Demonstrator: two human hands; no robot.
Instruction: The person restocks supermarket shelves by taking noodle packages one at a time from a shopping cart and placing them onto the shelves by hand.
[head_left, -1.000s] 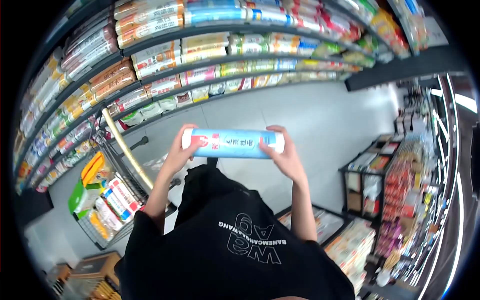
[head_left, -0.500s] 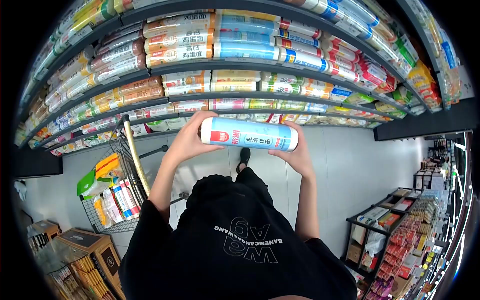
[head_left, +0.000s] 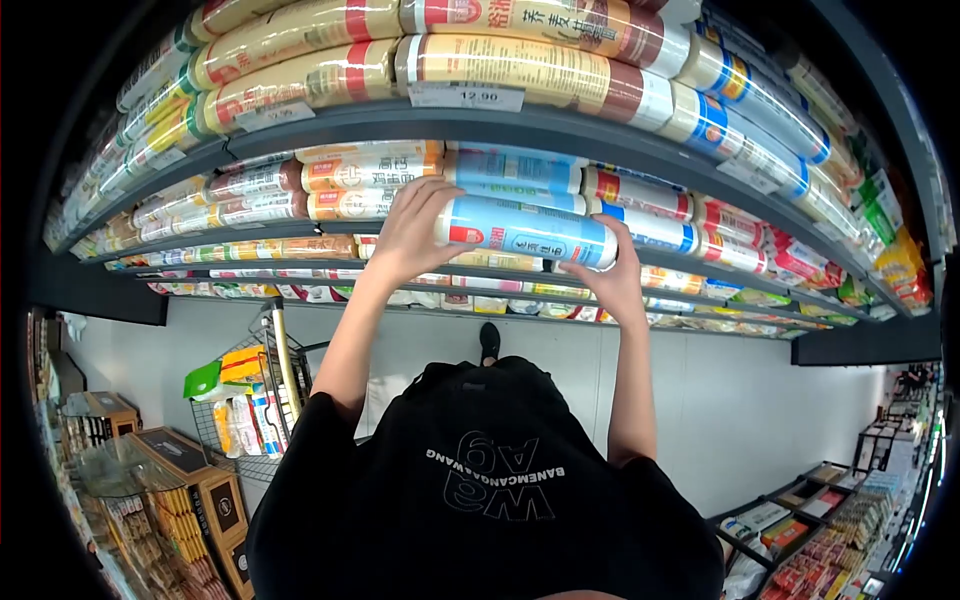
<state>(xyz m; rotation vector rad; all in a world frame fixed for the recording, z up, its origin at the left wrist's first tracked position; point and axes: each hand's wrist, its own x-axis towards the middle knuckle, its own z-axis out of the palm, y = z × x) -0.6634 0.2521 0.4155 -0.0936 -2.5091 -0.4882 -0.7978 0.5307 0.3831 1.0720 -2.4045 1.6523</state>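
Observation:
A light-blue pack of dried noodles (head_left: 530,232), shaped like a cylinder, lies sideways between my two hands. Around its left end my left hand (head_left: 412,228) is closed, and my right hand (head_left: 612,270) grips the right end. The pack is at the front of a shelf, just before a row of similar blue packs (head_left: 515,168). Whether it touches the shelf, I cannot tell. Orange-and-white packs (head_left: 372,172) lie to the left of that row, and white packs with blue and red ends (head_left: 650,230) to the right.
Above is a higher shelf of beige noodle packs (head_left: 510,68) with a price tag (head_left: 466,97) on its edge. A shopping cart (head_left: 235,415) with several packages stands at left. Cardboard display boxes (head_left: 190,480) are at lower left, a black rack (head_left: 790,510) at lower right.
Both hands have lifted the noodle pack up and forward, from in front of my body to the shelf. The view has shifted, showing more of the higher shelf.

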